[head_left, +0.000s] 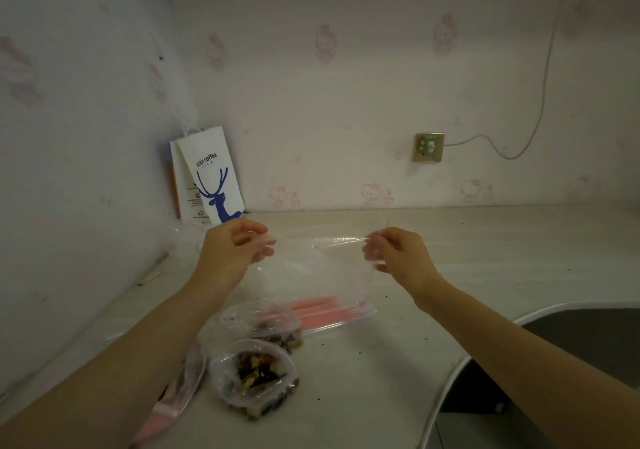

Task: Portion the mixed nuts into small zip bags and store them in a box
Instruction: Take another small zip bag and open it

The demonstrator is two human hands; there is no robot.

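Observation:
An empty clear zip bag (311,261) hangs stretched in the air above the counter. My left hand (232,251) pinches its left top corner and my right hand (398,254) pinches its right top corner. Below it lies a flat stack of zip bags with pink seals (329,310). Nearer to me sit two clear bags of mixed nuts, one open at the front (256,376) and one behind it (266,324). A further pink-sealed bag (173,400) lies partly under my left forearm.
A white paper coffee bag with a blue deer (211,178) stands in the back left corner against the wall. The pale counter (485,258) curves away at the right into a dark drop (571,351). A wall socket (428,147) with a cable sits behind.

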